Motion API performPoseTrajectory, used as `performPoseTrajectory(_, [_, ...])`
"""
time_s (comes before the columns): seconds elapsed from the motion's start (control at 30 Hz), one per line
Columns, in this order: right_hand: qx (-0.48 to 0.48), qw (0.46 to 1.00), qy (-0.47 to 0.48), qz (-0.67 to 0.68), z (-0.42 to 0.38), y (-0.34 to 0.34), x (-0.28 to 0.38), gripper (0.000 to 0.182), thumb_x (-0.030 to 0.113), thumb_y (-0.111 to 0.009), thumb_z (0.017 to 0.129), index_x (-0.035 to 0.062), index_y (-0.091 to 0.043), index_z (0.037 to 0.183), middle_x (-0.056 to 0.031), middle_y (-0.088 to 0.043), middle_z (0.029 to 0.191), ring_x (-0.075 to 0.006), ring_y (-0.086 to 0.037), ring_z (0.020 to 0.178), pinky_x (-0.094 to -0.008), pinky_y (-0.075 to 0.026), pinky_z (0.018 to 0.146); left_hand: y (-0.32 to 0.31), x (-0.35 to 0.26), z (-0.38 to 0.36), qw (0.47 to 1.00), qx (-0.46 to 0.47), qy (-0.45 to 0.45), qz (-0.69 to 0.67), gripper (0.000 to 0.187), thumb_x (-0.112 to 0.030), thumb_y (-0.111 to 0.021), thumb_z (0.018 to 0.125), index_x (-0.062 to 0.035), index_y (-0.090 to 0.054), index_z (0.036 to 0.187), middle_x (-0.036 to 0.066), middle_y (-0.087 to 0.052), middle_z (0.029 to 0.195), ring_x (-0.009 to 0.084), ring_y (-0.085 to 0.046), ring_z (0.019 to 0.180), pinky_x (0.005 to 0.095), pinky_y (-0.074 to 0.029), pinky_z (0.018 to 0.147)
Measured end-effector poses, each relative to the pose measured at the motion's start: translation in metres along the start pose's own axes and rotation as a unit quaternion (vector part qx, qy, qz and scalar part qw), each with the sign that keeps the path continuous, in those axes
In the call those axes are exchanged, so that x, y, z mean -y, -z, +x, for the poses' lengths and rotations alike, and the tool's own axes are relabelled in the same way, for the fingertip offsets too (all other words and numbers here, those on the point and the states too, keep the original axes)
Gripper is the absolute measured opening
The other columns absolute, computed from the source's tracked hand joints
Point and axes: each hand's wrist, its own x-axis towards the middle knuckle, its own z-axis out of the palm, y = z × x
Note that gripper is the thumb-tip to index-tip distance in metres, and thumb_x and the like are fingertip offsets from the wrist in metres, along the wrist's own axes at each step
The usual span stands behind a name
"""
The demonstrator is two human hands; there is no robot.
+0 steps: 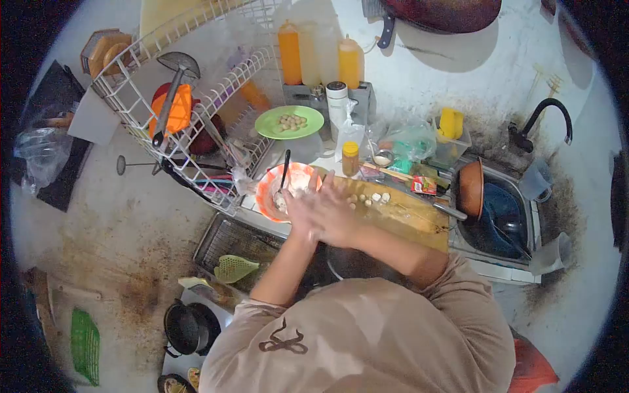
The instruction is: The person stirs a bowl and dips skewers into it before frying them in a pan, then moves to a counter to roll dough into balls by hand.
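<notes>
My left hand [304,215] and my right hand [335,208] are pressed palm against palm, slightly blurred. Anything between the palms is hidden. They are just above the right rim of an orange-and-white bowl [267,208], which holds a white doughy or floury mass [299,180] and a dark-handled spoon [285,169]. Right of my hands, a wooden cutting board [413,219] carries several small pale balls [368,202] and white pieces [385,196]. Behind the bowl, a green plate [268,124] holds several round balls [292,122].
A white wire dish rack [196,29] stands at the left. A yellow-lidded jar [350,159], a white bottle [337,108] and a knife [439,206] are behind the board. At the right is a sink with a brown bowl [470,187] under a black tap [549,108].
</notes>
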Motion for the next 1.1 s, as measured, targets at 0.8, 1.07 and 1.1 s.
performPoseTrajectory(0.8, [0.067,0.941,-0.297,-0.148,-0.094,-0.046,-0.082,0.063,0.028,-0.048,0.078,0.0139,-0.019,0.132,-0.0092,-0.009,0.139,-0.0346,-0.013,0.126,-0.0651,-0.008,0.091,0.005,0.028,-0.038,0.906,-0.148,-0.084,0.388,0.081,-0.066,-0.027,0.075,-0.0147,-0.007,0.134,0.011,-0.017,0.136,0.0236,-0.015,0.125,0.0446,-0.010,0.099])
performPoseTrajectory(1.07, [0.161,0.898,-0.322,-0.254,-0.111,-0.017,-0.078,0.065,0.031,-0.043,0.077,0.0106,-0.017,0.132,-0.0125,-0.008,0.139,-0.0358,-0.009,0.126,-0.0649,-0.001,0.091,0.011,0.013,-0.046,0.904,-0.156,-0.092,0.387,0.082,-0.066,-0.029,0.074,-0.0141,-0.009,0.134,0.011,-0.020,0.135,0.0236,-0.020,0.124,0.0447,-0.013,0.098])
performPoseTrajectory(1.1, [0.129,0.895,-0.316,-0.287,-0.112,-0.022,-0.091,0.065,0.032,-0.043,0.077,0.0107,-0.017,0.133,-0.0125,-0.008,0.139,-0.0358,-0.009,0.126,-0.0646,-0.001,0.091,0.014,0.014,-0.047,0.906,-0.156,-0.091,0.383,0.082,-0.066,-0.029,0.074,-0.0141,-0.009,0.134,0.011,-0.020,0.135,0.0237,-0.020,0.123,0.0446,-0.014,0.098])
